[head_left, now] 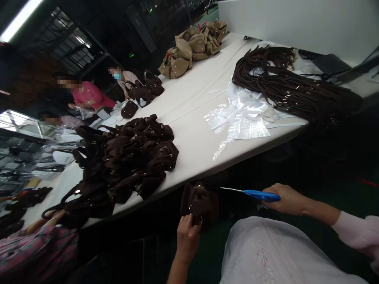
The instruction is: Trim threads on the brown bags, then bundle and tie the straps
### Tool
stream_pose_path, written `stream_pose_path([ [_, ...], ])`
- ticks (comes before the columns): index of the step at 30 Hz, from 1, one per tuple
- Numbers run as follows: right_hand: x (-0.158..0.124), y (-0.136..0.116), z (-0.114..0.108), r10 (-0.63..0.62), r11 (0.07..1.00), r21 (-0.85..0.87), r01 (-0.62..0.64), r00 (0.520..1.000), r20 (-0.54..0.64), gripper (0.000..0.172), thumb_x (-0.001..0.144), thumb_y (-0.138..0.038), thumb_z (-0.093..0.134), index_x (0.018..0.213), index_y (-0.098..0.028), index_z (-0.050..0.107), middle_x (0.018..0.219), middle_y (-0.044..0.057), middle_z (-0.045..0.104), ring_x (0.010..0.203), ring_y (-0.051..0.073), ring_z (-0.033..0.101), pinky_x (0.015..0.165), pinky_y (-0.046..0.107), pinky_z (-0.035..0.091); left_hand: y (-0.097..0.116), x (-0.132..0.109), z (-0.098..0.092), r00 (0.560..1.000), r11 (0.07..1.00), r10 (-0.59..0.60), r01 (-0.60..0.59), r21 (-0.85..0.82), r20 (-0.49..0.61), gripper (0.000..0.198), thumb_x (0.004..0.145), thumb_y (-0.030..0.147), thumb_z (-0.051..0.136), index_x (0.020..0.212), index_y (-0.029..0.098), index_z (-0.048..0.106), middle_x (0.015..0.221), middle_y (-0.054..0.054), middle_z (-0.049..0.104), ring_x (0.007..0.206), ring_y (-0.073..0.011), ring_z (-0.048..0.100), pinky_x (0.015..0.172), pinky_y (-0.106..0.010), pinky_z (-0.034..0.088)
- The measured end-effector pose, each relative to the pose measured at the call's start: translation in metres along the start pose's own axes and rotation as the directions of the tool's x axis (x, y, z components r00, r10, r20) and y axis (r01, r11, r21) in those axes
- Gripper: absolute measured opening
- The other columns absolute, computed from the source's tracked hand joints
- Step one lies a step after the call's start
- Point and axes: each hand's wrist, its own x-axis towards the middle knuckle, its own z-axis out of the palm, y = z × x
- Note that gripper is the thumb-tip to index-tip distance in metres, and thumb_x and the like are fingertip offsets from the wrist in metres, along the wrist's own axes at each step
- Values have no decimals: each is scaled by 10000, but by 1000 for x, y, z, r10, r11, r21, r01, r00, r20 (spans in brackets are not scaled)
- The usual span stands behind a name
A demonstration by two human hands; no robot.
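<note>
With our left grip [187, 238], fingers curled tight, we hold a dark brown bag [204, 202] by its lower part, just off the near edge of the bench [189, 108] and in front of our lap. Our right grip [286, 198] is closed around a blue-handled tool [260, 195], whose thin metal shaft points left toward the bag, its tip apart from it. On the bench to our left we see a heap of brown bags [133, 152]; farther back sit tan bags [194, 47]. To the right, dark straps [284, 85] lie bundled beside clear plastic sleeves [247, 120]. At far left, a co-worker in a plaid sleeve [44, 246] reaches to the heap's edge.
</note>
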Motion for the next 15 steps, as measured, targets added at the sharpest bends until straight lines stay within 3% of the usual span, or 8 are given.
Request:
stream_pose_path([
  [2,6,-3,-7,-12,1000,-4,12,1000,20,231,797,-345,545,634,-186,582,599,-14,595,555,146,552,546,241,345,4,4,-3,968,975,218,-222,15,125,241,884,125,547,651,178,583,736,-43,517,694,-169,444,649,-332,316],
  [5,4,-17,-16,-95,995,-24,97,993,67,210,737,-306,569,580,-177,519,556,-21,539,511,122,489,515,235,310,15,17,0,851,891,451,-449,-72,270,224,856,187,626,643,177,558,772,-33,505,719,-177,427,671,-348,298],
  [7,-1,-23,-22,-150,986,-46,157,980,128,192,703,-270,568,555,-173,492,545,-23,517,496,110,456,499,235,290,26,27,4,775,834,548,-534,-137,314,224,830,206,668,639,185,553,795,-27,503,724,-183,412,693,-356,293],
  [10,-6,-19,-33,-109,983,-129,129,982,155,183,701,-261,555,553,-173,495,545,-16,526,487,112,460,498,239,287,45,42,8,711,789,608,-588,-177,352,239,802,211,704,629,192,541,818,-26,501,730,-193,399,711,-364,281],
  [15,-13,6,-47,-130,980,-117,160,965,229,198,710,-280,548,549,-178,497,536,-15,509,466,112,438,482,247,274,62,60,9,700,789,606,-591,-170,377,199,821,206,685,667,202,559,826,-26,499,732,-196,400,714,-366,266],
])
